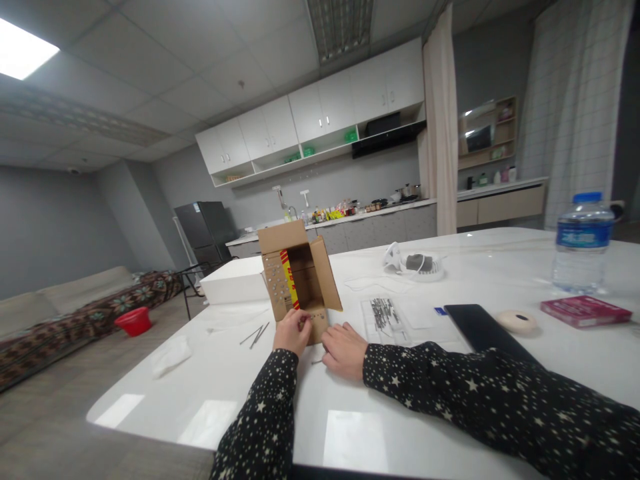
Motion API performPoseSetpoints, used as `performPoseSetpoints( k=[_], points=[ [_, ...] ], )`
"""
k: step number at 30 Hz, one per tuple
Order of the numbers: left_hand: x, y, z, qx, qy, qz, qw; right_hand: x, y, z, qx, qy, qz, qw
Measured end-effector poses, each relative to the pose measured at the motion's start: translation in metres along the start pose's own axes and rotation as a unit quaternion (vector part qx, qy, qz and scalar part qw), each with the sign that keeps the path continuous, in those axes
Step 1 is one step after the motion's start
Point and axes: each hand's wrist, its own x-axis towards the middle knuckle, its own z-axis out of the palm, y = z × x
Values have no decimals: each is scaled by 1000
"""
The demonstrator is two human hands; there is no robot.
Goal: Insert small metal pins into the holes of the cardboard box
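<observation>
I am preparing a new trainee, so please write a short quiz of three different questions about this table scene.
1. True or false: the cardboard box stands with its flaps open.
2. Which hand touches the lower front of the box? A) left hand B) right hand C) neither
3. Fill in: the water bottle has a ____ cap.

Key
1. True. Its flaps are spread and the inside shows.
2. A. The left hand's fingers are at the box's lower edge; the right hand lies on the white table just beside it.
3. Blue. The bottle stands at the far right, behind a red flat box.
</observation>
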Motion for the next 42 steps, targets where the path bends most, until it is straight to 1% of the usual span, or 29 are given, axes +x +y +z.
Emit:
performPoseSetpoints(
  k=[4,10,18,22,25,30,35,39,42],
  points=[
    [0,0,2,-3,18,-3,1000,1,1,4,-5,2,13,1000],
    [1,-1,0,1,-9,1,1000,1,3,9,-17,9,22,1000],
    [0,2,1,-3,-11,12,1000,0,3,9,-9,18,38,999],
    [0,5,1,-11,-30,32,999,0,3,9,-3,17,44,999],
    [-1,11,-1,-22,-44,35,998,0,3,9,6,15,55,998],
    [-3,17,-6,-38,-77,14,996,2,4,5,37,6,86,996],
    [-6,20,-6,-41,-95,10,995,4,8,4,67,7,117,991],
    [-6,20,-3,-96,-97,-21,990,4,8,3,42,2,98,994],
    [-6,19,-1,-149,-83,-55,984,4,8,2,20,-7,89,996]
  ],
)
